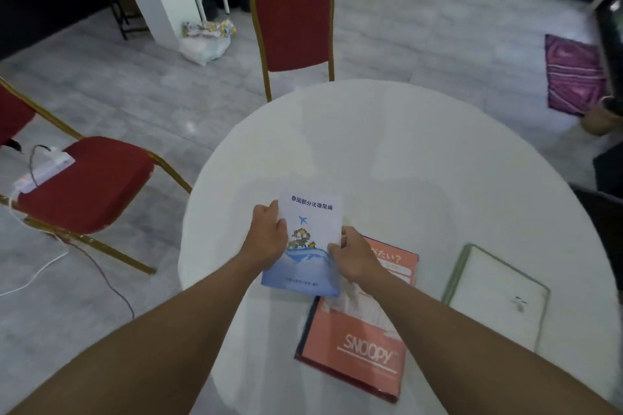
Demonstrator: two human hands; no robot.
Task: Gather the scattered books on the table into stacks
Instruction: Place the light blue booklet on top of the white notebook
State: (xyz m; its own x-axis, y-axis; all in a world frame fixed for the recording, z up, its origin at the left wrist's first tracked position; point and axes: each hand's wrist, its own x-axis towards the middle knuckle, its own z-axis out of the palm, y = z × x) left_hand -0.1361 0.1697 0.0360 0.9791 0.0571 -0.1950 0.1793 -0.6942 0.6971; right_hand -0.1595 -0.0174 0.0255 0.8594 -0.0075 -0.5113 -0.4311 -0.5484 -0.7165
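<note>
I'm gripping the booklet with both hands, overlapping the SNOOPY book; far bench lying open.

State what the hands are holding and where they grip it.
Both hold the blue-and-white booklet: the left hand on its left edge, the right hand on its right edge.

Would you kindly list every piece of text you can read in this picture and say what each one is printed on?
"泰国部分法律简编": top of the blue and white booklet held by the left hand and right hand.
"SNOOPY": lower part of the orange book.
"たい?": upper corner of the orange book; the start is hidden by the right hand.
Small line at the booklet's bottom: too blurred to read.
White green-edged book: no legible text.
</note>
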